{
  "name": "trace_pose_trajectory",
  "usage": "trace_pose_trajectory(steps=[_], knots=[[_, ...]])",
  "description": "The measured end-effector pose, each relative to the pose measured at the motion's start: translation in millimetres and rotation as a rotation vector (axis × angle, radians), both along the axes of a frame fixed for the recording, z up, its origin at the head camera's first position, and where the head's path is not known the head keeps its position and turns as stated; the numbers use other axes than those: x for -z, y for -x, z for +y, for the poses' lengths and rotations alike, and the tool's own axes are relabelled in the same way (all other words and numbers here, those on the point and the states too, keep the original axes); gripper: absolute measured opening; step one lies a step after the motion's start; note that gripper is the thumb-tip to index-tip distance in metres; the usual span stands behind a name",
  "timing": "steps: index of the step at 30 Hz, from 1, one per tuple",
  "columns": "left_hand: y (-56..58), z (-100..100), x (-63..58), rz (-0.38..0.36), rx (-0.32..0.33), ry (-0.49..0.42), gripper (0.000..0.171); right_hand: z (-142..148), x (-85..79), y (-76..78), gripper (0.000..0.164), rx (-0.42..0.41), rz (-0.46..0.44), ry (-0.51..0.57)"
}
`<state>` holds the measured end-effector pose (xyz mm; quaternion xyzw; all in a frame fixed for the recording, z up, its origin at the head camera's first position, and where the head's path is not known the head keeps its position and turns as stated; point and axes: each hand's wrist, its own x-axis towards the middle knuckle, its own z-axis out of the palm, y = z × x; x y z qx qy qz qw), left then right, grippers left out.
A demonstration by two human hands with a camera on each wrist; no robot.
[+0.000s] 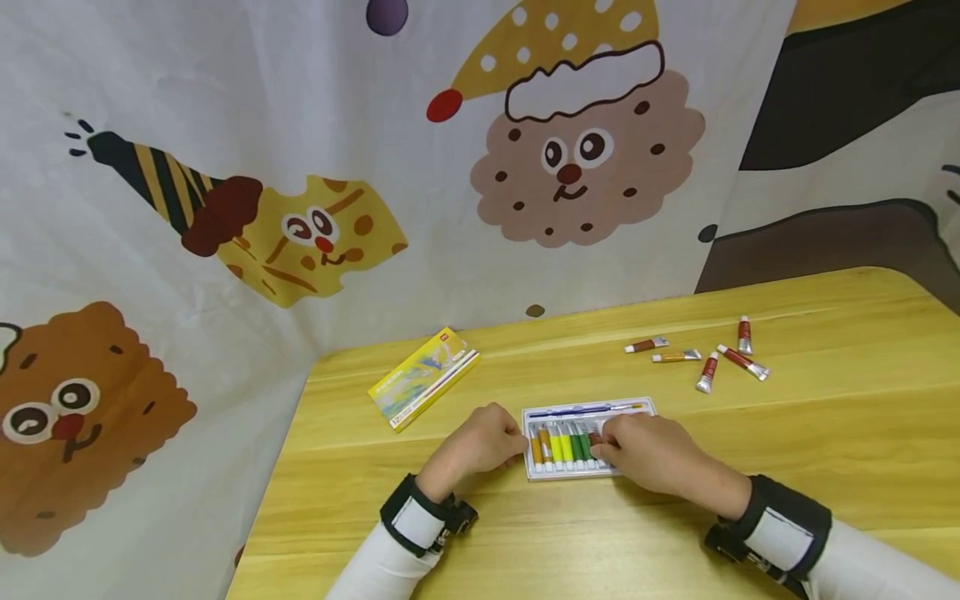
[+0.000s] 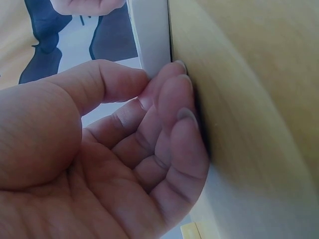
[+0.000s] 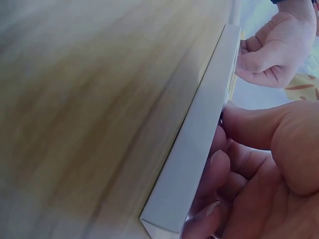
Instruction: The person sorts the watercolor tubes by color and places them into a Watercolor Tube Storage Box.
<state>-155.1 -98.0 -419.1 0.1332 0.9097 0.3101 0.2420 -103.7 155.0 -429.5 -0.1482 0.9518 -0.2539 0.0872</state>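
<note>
A white plastic paint tray point(image 1: 553, 477) lies on the table in the head view, holding a row of ochre, yellow and green paint tubes point(image 1: 561, 448) with a blue-handled paintbrush point(image 1: 573, 411) along its far side. My left hand point(image 1: 483, 440) pinches the tray's left edge between thumb and fingertips; the left wrist view shows the fingers curled at the white side wall point(image 2: 152, 35). Over the right part of the tray, my right hand point(image 1: 660, 454) has thumb and fingers bent around a brownish-red paint tube point(image 1: 595, 438) beside the green ones. That hand hides the tray's right end.
Several loose red, brown and ochre tubes point(image 1: 707, 372) are scattered at the back right of the wooden table point(image 1: 360, 533). A yellow paint box point(image 1: 423, 379) lies at the back left. Behind the table hangs a cartoon-printed cloth point(image 1: 420, 275).
</note>
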Motion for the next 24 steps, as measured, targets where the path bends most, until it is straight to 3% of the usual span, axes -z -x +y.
trace_pose_trajectory(steps=[10,24], knots=[[-0.2,0.3,0.0,0.002,-0.001,0.001,0.029,-0.3,1.7,1.6,0.038,-0.043,0.016,-0.047],[1.5,-0.7,1.9,0.008,0.009,0.003,0.029,0.2,-1.0,1.6,0.039,-0.042,-0.001,-0.033]])
